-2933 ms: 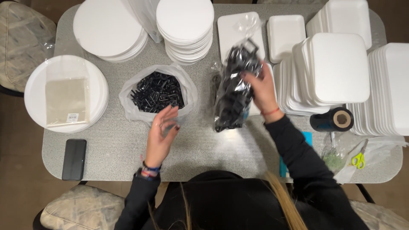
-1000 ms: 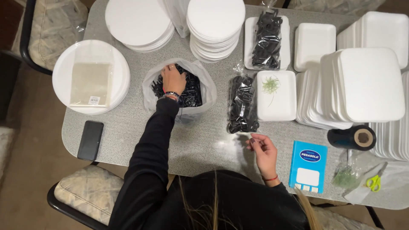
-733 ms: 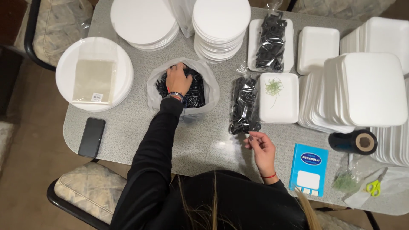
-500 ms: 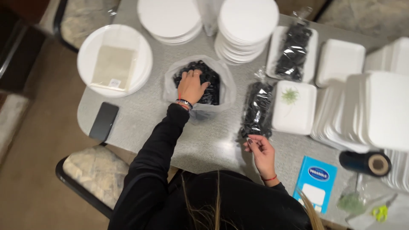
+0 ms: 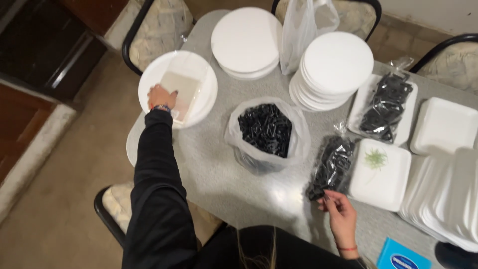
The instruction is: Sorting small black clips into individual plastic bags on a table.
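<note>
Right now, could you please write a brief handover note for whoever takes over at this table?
Left hand: resting on the clear flat bags stacked on a round white plate, grip not clear.
Right hand: fingertips pinch the lower end of a filled clear bag of black pieces.
Open bag of loose black pieces sits mid-table.
Done: one filled bag lies on a foam tray.
Left: empty foam tray beside the held bag; stacked trays unfilled.

Home dining room: grey table (image 5: pixel 209 164), cushioned chairs (image 5: pixel 164 25).
</note>
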